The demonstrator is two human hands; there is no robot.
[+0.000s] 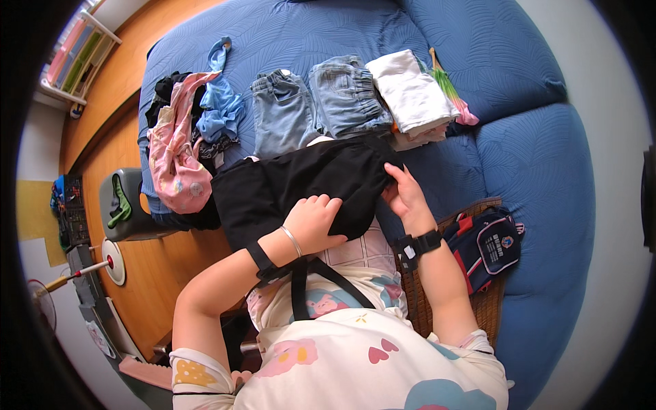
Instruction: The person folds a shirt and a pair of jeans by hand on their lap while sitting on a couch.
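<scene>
A black garment (302, 179), perhaps trousers, lies partly folded across my lap and the sofa edge. On its lower part my left hand (315, 220) rests palm down, the thumb near the hem; whether it pinches the cloth is hidden. My right hand (403, 192) holds the garment's right end, thumb on top, other fingers partly under the fabric. Just beyond lie folded light-blue jeans (282, 110) and a second denim pair with a gathered waist (346, 95). Folded white cloth (410, 92) tops a small stack to their right.
Pink printed clothing (179, 159) and a blue garment (220, 107) are heaped on the left of the blue-covered sofa (533, 169). A navy backpack (487, 251) sits at my right on a woven mat (482, 318). Green socks (120, 202) hang over a grey stool (146, 225).
</scene>
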